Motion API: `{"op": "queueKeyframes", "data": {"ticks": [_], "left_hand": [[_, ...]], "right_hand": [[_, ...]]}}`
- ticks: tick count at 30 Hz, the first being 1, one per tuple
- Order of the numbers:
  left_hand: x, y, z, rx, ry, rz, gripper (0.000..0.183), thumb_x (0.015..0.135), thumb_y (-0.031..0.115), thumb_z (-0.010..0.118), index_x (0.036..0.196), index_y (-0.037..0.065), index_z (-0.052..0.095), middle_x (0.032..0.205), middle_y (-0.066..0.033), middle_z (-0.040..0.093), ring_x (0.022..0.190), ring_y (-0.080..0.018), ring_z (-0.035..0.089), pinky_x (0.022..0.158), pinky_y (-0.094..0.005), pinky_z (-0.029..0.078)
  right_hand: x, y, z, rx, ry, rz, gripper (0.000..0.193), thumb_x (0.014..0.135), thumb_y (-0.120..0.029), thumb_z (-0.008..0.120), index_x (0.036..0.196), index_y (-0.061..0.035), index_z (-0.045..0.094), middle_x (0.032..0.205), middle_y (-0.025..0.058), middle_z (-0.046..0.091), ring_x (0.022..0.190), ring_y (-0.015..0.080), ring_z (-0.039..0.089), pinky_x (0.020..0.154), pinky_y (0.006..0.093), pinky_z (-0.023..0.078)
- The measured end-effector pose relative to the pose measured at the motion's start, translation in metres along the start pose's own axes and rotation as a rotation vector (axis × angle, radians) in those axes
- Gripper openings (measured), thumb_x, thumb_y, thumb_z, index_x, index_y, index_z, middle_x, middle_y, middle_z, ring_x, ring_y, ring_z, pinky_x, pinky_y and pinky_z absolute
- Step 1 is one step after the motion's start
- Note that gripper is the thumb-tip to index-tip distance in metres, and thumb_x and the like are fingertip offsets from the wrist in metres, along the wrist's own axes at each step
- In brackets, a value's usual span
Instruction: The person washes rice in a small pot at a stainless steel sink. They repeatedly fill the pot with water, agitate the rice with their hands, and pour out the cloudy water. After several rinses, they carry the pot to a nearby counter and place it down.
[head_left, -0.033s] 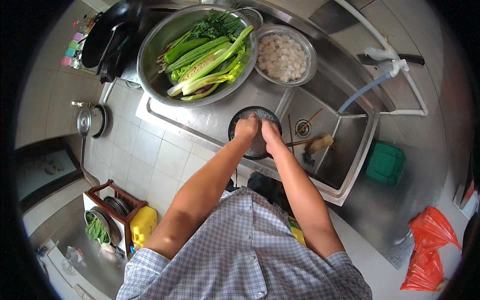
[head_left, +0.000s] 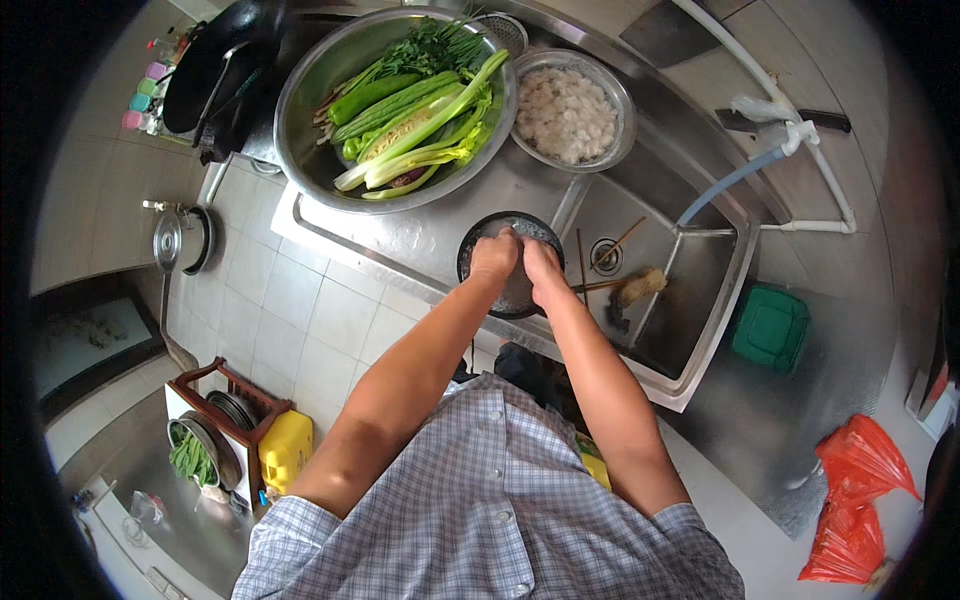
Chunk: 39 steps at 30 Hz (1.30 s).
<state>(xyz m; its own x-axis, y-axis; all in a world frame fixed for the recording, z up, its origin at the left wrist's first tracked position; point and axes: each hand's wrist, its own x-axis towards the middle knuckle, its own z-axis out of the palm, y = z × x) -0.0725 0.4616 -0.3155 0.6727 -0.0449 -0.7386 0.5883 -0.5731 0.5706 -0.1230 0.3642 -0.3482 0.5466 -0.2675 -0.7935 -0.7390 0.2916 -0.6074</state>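
Observation:
My left hand (head_left: 491, 256) and my right hand (head_left: 541, 264) are side by side over a round dark bowl (head_left: 515, 312) with cloudy, bubbly water in it. Both have curled, closed fingers, and the fingertips meet near the bowl's far side. Whatever they pinch is too small or hidden to make out. The bowl stands at the near edge of the steel sink counter (head_left: 420, 240), left of the basin.
Beyond the bowl are a large steel basin (head_left: 291, 150) of green vegetables and a smaller bowl (head_left: 624, 140) of pale pieces in water. Sticks (head_left: 622, 240) and a brown scrubber (head_left: 643, 285) lie in the sink (head_left: 690, 320). A green tub (head_left: 770, 328) and red plastic bags (head_left: 860, 460) are at right.

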Motion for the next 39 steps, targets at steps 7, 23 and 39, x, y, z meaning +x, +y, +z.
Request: {"op": "queueKeyframes", "data": {"ticks": [7, 23, 39], "left_hand": [[0.007, -0.009, 0.010, -0.173, -0.009, -0.131, 0.049, 0.096, 0.026, 0.044, 0.114, -0.010, 0.071, 0.125, -0.0339, 0.065, 0.118, -0.0467, 0.066, 0.102, -0.0460, 0.052], [0.022, -0.035, 0.020, -0.032, 0.057, 0.178, 0.039, 0.098, 0.024, 0.055, 0.122, -0.006, 0.065, 0.114, -0.0333, 0.070, 0.112, -0.0453, 0.067, 0.097, -0.0451, 0.053], [-0.020, -0.011, -0.004, 0.013, 0.171, 0.243, 0.053, 0.097, 0.046, 0.060, 0.105, -0.005, 0.075, 0.103, -0.0303, 0.072, 0.104, -0.0432, 0.071, 0.094, -0.0483, 0.054]], "right_hand": [[0.011, 0.002, 0.008, 0.170, 0.036, 0.032, 0.048, 0.099, -0.029, 0.044, 0.129, 0.0026, 0.064, 0.132, 0.0189, 0.063, 0.120, 0.0320, 0.060, 0.102, 0.0440, 0.048], [-0.013, 0.004, 0.010, -0.012, 0.186, -0.221, 0.033, 0.094, -0.011, 0.051, 0.118, 0.0055, 0.066, 0.114, 0.0188, 0.070, 0.102, 0.0266, 0.065, 0.089, 0.0398, 0.050], [-0.049, -0.024, 0.007, -0.167, 0.159, -0.295, 0.035, 0.098, -0.024, 0.061, 0.108, 0.0079, 0.071, 0.106, 0.0220, 0.075, 0.094, 0.0275, 0.068, 0.085, 0.0405, 0.050]]}}
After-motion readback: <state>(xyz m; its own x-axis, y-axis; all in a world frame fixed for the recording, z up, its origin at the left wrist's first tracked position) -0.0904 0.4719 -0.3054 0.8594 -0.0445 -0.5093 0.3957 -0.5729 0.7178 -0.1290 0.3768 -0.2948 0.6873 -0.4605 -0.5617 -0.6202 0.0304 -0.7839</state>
